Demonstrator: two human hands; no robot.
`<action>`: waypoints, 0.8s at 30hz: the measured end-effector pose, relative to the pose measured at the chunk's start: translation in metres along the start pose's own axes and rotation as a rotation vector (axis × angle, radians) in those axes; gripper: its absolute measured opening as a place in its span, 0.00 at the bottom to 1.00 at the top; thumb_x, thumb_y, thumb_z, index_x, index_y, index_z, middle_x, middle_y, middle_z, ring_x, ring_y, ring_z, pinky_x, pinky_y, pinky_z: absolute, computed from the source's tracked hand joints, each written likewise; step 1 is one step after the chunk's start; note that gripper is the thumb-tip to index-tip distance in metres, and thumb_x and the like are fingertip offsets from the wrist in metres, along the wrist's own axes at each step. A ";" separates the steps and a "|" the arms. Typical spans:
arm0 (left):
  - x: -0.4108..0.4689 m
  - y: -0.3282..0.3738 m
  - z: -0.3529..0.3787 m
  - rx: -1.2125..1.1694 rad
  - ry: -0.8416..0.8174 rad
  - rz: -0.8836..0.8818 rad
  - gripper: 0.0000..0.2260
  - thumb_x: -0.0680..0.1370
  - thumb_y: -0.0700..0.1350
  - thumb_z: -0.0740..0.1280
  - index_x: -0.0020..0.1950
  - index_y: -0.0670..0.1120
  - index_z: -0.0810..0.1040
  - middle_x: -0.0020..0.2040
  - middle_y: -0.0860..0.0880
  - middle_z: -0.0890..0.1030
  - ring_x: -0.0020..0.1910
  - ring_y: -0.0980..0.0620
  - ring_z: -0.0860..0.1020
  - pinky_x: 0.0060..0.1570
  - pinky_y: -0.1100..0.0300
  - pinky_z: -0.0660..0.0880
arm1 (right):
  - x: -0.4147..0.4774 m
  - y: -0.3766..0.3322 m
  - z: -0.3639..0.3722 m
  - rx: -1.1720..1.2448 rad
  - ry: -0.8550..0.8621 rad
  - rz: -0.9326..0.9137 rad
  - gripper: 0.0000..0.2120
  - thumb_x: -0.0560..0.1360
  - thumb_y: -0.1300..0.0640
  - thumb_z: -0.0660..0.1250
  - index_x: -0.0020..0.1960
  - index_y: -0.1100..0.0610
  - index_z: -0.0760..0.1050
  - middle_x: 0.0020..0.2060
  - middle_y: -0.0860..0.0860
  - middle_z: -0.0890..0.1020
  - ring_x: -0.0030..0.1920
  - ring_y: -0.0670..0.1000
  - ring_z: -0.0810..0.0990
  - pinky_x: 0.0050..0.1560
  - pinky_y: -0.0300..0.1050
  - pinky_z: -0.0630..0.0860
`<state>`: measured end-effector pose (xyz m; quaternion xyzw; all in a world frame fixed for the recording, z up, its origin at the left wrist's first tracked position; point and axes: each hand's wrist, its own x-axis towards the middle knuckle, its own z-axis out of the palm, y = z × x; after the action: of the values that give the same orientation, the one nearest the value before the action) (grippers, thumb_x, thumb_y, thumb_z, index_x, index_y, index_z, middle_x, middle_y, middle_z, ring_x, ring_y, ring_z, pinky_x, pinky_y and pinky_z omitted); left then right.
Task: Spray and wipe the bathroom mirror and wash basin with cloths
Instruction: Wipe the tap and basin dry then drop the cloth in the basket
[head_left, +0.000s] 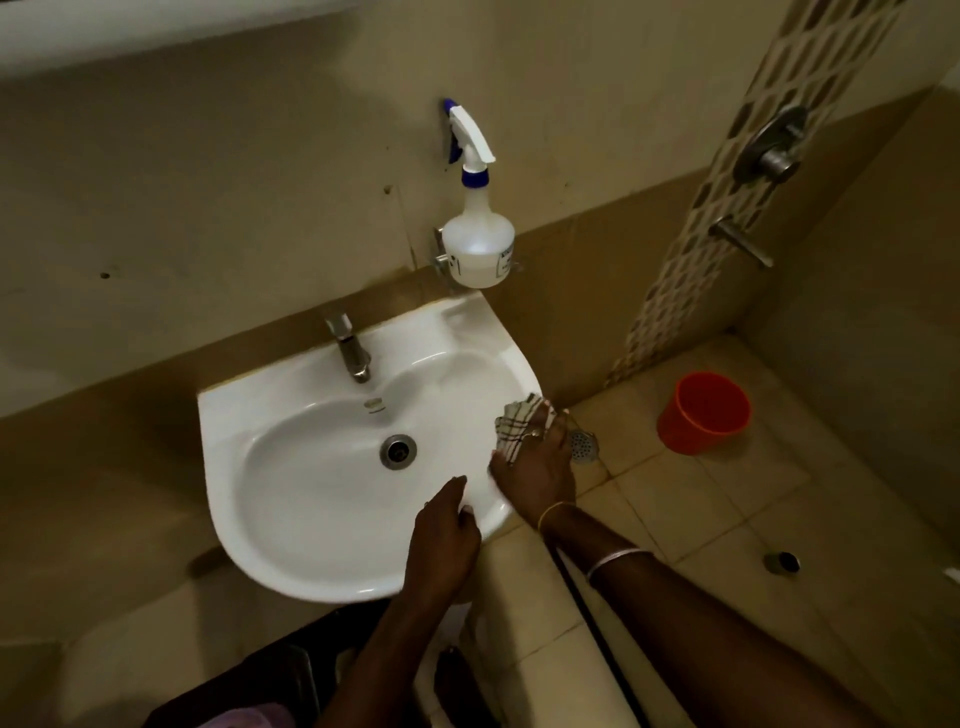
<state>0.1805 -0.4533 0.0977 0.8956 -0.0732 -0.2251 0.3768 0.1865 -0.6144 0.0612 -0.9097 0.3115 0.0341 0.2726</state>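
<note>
Basin (291, 483), white, wall-mounted, was the item under work and serves as landmark for all that follows. Cloth (511, 423), checked, lay pressed on the basin's right rim beneath the right hand (535, 467), whose fingers were spread flat over it, pinning it down, not gripping it. Left hand (441, 540) rested on the basin's near-right rim, fingers loosely together, holding nothing, apparently as a brace. Spray bottle (478, 244), white with blue collar, stood in a wall holder above the basin's back right corner, clear of both hands; the spraying step for this stretch was judged finished or paused. Tap (349, 345) stood at the basin's back edge; drain (398, 451) sat at the bowl's centre. Bowl interior looked clean and glossy, with no foam or pooled water discernible in the dim light. Mirror was not identifiable; a pale ledge above the basin may belong to it, so its state could not be assessed. Bucket (704, 413), orange, stood on the floor well to the basin's right. Judged progress: basin wiping under way at the right rim; the remaining rim, tap and possibly the mirror outstanding.
</note>
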 end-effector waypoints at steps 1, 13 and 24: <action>0.003 -0.001 -0.001 -0.008 0.017 0.015 0.21 0.84 0.39 0.61 0.78 0.46 0.71 0.78 0.48 0.72 0.78 0.49 0.69 0.80 0.51 0.61 | 0.017 0.002 -0.006 -0.007 -0.023 -0.018 0.50 0.75 0.40 0.65 0.83 0.62 0.42 0.80 0.67 0.50 0.79 0.69 0.54 0.78 0.62 0.60; 0.035 -0.046 -0.053 -0.009 0.174 0.068 0.20 0.84 0.38 0.63 0.75 0.50 0.73 0.73 0.50 0.77 0.73 0.47 0.74 0.80 0.57 0.56 | 0.174 -0.058 -0.026 -0.430 0.026 -0.349 0.41 0.78 0.31 0.47 0.83 0.52 0.47 0.81 0.62 0.54 0.81 0.68 0.51 0.76 0.74 0.45; 0.029 -0.083 -0.090 -0.030 0.249 0.014 0.21 0.85 0.40 0.63 0.77 0.52 0.72 0.74 0.58 0.71 0.79 0.52 0.67 0.80 0.61 0.49 | 0.140 -0.177 0.062 -0.276 0.030 -0.518 0.33 0.81 0.40 0.52 0.82 0.53 0.57 0.81 0.59 0.60 0.81 0.64 0.54 0.80 0.65 0.50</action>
<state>0.2445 -0.3459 0.0837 0.9103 -0.0284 -0.1106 0.3980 0.4089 -0.5424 0.0598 -0.9878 0.0652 -0.0080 0.1411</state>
